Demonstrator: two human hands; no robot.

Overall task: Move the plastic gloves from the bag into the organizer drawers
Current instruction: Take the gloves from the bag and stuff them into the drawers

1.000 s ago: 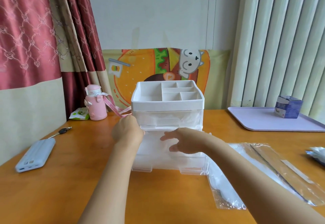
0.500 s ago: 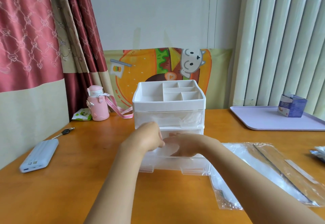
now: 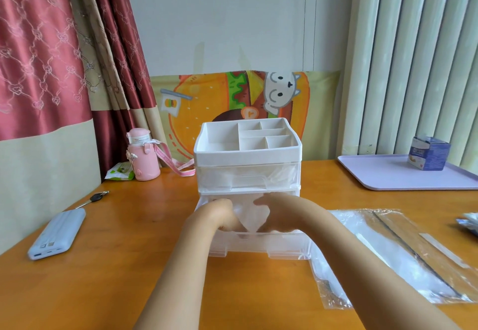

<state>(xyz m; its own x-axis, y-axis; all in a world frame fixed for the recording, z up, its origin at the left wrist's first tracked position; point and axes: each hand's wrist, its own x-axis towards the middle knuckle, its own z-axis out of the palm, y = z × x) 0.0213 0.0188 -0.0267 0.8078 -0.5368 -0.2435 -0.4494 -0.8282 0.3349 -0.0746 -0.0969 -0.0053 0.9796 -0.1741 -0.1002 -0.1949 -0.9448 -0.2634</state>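
Your two hands are in the middle of the frame, dipped into the clear plastic lower drawer (image 3: 258,243) of the white plastic organizer box (image 3: 247,154). That drawer sticks out toward you, and the clear upper drawer (image 3: 248,176) above it sits flush in the box. The thin, see-through white plastic gloves (image 3: 249,214) lie inside the lower drawer, right between your hands and touching both. Your left hand (image 3: 222,215) is just left of the gloves with its knuckles up and fingers bent down into the drawer. Your right hand (image 3: 278,213) is just right of them, its thumb (image 3: 259,202) lying over the top edge of the gloves. Your fingertips are hidden down in the drawer, so you cannot tell if they pinch the gloves or only press on them. The flat clear plastic bag (image 3: 388,252) lies on the orange wooden table (image 3: 116,278) at the lower right, just beside the drawer. A pink bottle (image 3: 143,160) stands left of the box, and a pale blue power bank (image 3: 57,234) lies at the far left.
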